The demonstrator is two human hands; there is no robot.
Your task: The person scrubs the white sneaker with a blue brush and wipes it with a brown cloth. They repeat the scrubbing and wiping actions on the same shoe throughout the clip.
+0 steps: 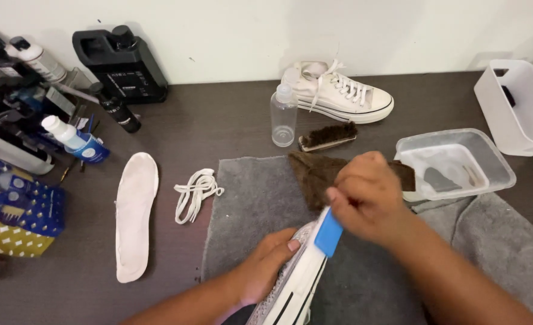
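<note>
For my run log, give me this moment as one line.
left hand: steadies white sneaker | right hand: holds blue brush on sneaker sole | under: grey towel | nearby: insole, laces

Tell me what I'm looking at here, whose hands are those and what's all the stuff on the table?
There's no machine here. A person wears a camera on their head, so this one picture looks down at their own two hands. The left hand holds a white sneaker steady on a grey towel. The right hand holds a blue-handled brush against the shoe's side.

On the dark table lie a white insole, a bundle of white laces, a clear little bottle, a brown-bristled brush, and the other white sneaker near the wall. To the right sits a clear plastic tub, and beside it a white bin. On the left stand several bottles and a black jug.
</note>
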